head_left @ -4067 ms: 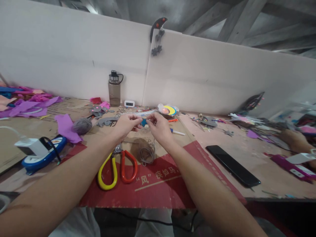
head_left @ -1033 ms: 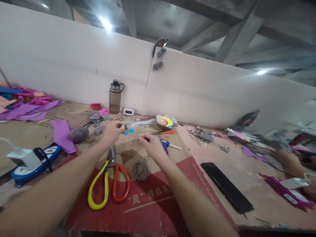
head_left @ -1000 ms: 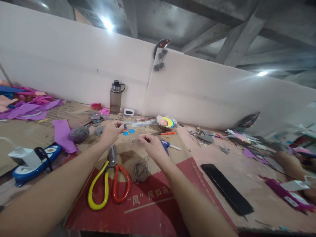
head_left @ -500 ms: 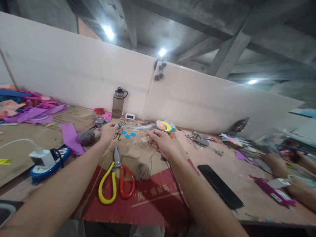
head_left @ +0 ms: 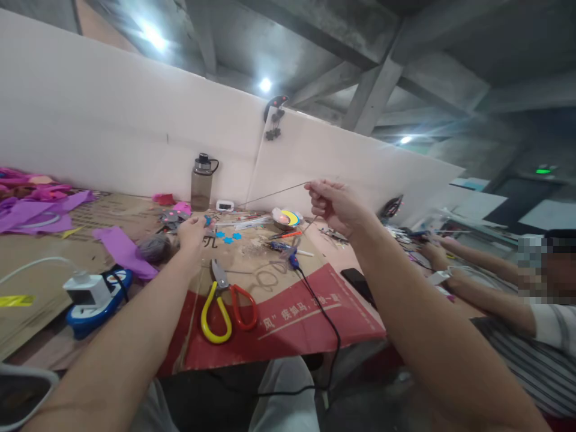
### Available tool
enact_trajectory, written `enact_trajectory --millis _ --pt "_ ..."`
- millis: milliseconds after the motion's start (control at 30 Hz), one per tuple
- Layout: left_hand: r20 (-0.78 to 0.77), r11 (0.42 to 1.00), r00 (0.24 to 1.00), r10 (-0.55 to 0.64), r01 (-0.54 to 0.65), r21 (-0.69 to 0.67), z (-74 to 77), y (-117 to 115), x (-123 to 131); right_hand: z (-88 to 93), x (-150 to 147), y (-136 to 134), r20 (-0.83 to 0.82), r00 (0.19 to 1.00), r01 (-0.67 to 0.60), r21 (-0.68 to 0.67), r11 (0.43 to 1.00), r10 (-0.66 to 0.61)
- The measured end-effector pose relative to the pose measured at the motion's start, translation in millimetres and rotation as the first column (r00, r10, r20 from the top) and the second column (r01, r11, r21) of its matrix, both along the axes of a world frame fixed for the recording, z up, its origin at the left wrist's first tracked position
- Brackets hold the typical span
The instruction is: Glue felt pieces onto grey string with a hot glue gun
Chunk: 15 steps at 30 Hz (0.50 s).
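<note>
My right hand (head_left: 330, 204) is raised over the far part of the table, its fingers pinched on a thin grey yarn (head_left: 283, 190). That strand runs taut down and left toward my left hand (head_left: 191, 233), which is closed on a small blue piece (head_left: 207, 221), probably a flower cutout. Several flat blue flower cutouts (head_left: 228, 239) lie just right of my left hand. Below them rest scissors (head_left: 219, 279) with one yellow and one red handle. Loose loops of yarn (head_left: 266, 279) spread on the cardboard, beside a blue corded tool (head_left: 293, 261).
A grey yarn ball (head_left: 153, 247) and purple fabric (head_left: 123, 252) lie left. Behind stand a water bottle (head_left: 201, 187) and a small white digital display (head_left: 225, 206). A blue power strip (head_left: 101, 306) is front left, a phone (head_left: 357, 283) right. A co-worker's arms (head_left: 483, 297) reach in farther right.
My right hand has risen up and to the right, drawing the yarn out into a taut line. The yarn coil has loosened into loops. The view has turned right; my left hand keeps its hold.
</note>
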<state>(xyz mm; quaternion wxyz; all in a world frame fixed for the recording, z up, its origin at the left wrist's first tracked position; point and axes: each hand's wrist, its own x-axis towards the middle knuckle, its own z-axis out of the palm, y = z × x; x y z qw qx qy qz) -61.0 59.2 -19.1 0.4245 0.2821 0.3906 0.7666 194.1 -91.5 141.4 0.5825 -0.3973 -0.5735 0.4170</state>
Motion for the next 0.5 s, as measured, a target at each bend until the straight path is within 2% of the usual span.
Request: enact_trajectory --millis 167,267,333,400,433,500 --pt "0.100 0.999 0.994 -0.038 0.042 -0.035 -7.4 4.0 -3.0 -8.3 -9.1 2.0 0.125 0.991 0.046 -0.048 0.998 -0.040" --pt "0.129 0.997 0.992 -0.011 0.021 -0.076 -15.2 4.2 -4.4 8.3 -4.7 3.5 0.072 0.990 0.121 0.059 0.991 -0.125" --pt "0.129 0.995 0.992 0.001 0.012 -0.096 -18.8 3.3 -3.2 23.8 -1.2 3.2 0.054 0.990 0.124 0.122 0.985 -0.132" --pt "0.122 0.995 0.993 -0.010 0.022 -0.095 -19.7 2.6 -0.4 30.2 -1.0 2.2 0.033 0.994 0.096 0.164 0.982 -0.103" --pt "0.118 0.996 0.993 -0.022 0.032 -0.088 -18.9 2.5 1.2 27.1 -2.7 1.3 0.023 0.997 0.072 0.167 0.983 -0.077" --pt "0.113 0.996 0.992 -0.052 0.061 -0.069 -15.0 2.4 4.3 7.1 -9.4 -2.0 0.039 0.999 -0.006 0.111 0.994 0.002"
